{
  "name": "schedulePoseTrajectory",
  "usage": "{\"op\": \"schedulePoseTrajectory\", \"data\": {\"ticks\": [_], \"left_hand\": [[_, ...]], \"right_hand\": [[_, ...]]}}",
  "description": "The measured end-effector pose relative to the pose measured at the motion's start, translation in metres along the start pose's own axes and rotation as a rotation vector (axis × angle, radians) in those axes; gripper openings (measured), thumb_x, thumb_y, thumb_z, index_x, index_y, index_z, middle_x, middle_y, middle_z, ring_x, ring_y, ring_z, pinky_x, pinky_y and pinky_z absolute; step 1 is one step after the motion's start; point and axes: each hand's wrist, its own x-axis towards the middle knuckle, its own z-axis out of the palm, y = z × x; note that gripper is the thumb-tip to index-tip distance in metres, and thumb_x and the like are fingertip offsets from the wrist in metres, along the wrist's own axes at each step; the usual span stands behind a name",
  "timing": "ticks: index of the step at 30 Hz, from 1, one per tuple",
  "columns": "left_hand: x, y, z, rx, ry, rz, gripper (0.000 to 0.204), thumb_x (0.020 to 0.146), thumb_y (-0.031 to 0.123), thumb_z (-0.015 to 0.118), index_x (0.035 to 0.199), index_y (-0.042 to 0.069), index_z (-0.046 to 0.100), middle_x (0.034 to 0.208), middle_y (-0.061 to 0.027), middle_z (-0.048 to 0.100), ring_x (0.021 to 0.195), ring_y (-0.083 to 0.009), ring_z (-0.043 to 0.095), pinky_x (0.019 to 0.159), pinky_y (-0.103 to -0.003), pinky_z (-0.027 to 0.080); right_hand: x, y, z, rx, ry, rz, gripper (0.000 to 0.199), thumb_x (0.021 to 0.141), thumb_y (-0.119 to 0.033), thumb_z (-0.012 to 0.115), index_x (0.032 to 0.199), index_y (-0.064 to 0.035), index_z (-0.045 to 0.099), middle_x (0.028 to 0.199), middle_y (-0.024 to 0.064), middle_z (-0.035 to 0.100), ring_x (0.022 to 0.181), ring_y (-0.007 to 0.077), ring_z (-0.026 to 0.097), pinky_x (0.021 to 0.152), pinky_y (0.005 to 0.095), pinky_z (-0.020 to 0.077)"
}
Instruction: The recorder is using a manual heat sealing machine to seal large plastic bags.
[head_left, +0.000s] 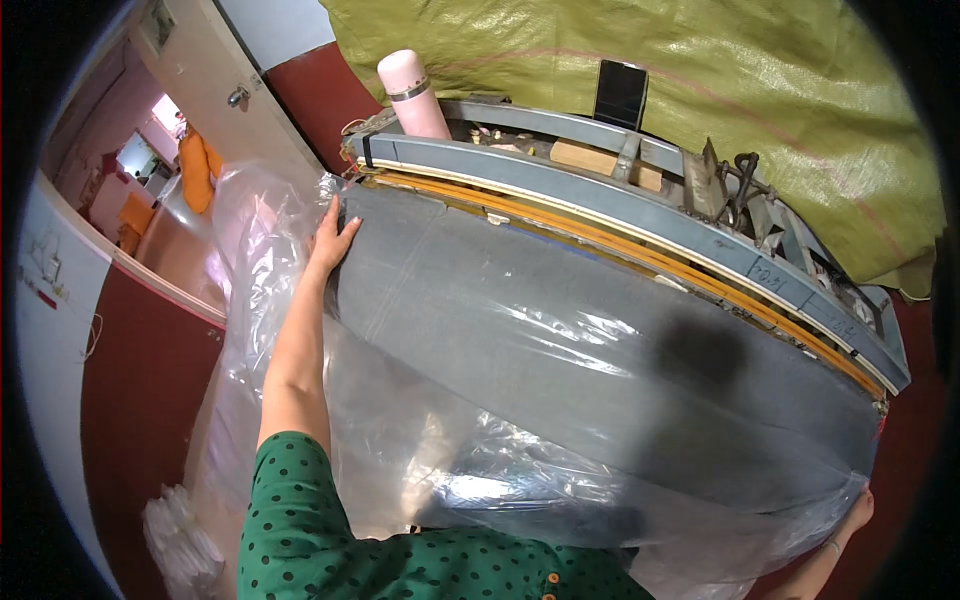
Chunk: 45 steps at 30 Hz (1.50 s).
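A large grey padded slab (560, 330) wrapped in a clear plastic bag (300, 330) lies in front of me, its far edge against a long blue-grey sealing machine (620, 195) with an orange-yellow bar. My left hand (330, 238) presses flat on the slab's far left corner, over the plastic. My right hand (858, 512) grips the plastic-covered right corner at the lower right; only part of it shows. My green dotted sleeve fills the lower edge.
A pink flask (412, 95) stands at the machine's left end, a dark phone (620, 95) leans behind it, and metal shears (742, 185) rest on top. A green tarp (700, 80) hangs behind. A doorway (150, 190) opens at left; loose plastic piles on the floor (185, 540).
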Motion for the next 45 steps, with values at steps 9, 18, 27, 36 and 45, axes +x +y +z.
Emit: {"op": "schedulePoseTrajectory", "data": {"ticks": [9, 18, 27, 36, 45], "left_hand": [[0.004, 0.015, 0.015, 0.140, -0.035, 0.148, 0.048, 0.087, 0.043, 0.053, 0.126, 0.014, 0.053, 0.132, -0.0103, 0.048, 0.128, -0.0315, 0.036, 0.105, -0.040, 0.029], [0.052, 0.027, 0.022, 0.038, 0.399, 0.045, 0.039, 0.091, 0.027, 0.049, 0.112, -0.005, 0.057, 0.114, -0.0199, 0.059, 0.106, -0.0301, 0.056, 0.091, -0.035, 0.042], [-0.283, 0.395, 0.012, -0.998, -1.192, 0.394, 0.041, 0.081, 0.038, 0.063, 0.108, 0.006, 0.059, 0.104, -0.0059, 0.063, 0.091, -0.0155, 0.058, 0.081, -0.030, 0.043], [-0.515, 0.525, 0.058, -0.926, -1.990, 0.432, 0.071, 0.082, 0.019, 0.063, 0.139, 0.002, 0.024, 0.112, -0.0151, 0.055, 0.108, -0.0214, 0.050, 0.092, -0.033, 0.039], [-0.390, 0.451, -0.015, -1.960, -1.883, 0.642, 0.022, 0.085, 0.011, 0.044, 0.089, -0.002, 0.062, 0.089, -0.0138, 0.059, 0.089, -0.0351, 0.054, 0.080, -0.050, 0.042]], "right_hand": [[-0.032, -0.068, 0.034, -0.700, 0.228, -0.067, 0.042, 0.090, -0.037, 0.047, 0.116, -0.0053, 0.056, 0.108, 0.0185, 0.061, 0.098, 0.0367, 0.058, 0.079, 0.0440, 0.0449], [-0.064, -0.135, 0.043, -0.758, 0.293, 0.185, 0.033, 0.087, -0.032, 0.051, 0.101, -0.0039, 0.060, 0.101, 0.0204, 0.063, 0.098, 0.0352, 0.060, 0.080, 0.0451, 0.0492], [-0.057, -0.114, 0.048, -0.653, 0.373, 0.091, 0.029, 0.087, -0.030, 0.053, 0.096, -0.0023, 0.056, 0.089, 0.0194, 0.065, 0.087, 0.0362, 0.063, 0.074, 0.0460, 0.0494], [-0.061, -0.119, 0.045, -0.629, 0.355, 0.125, 0.027, 0.085, -0.027, 0.055, 0.097, -0.0037, 0.057, 0.088, 0.0167, 0.066, 0.084, 0.0329, 0.065, 0.072, 0.0430, 0.0515], [-0.060, -0.117, 0.041, -0.615, 0.316, 0.125, 0.026, 0.087, -0.027, 0.052, 0.095, -0.0035, 0.059, 0.089, 0.0176, 0.066, 0.084, 0.0342, 0.065, 0.071, 0.0446, 0.0516]]}}
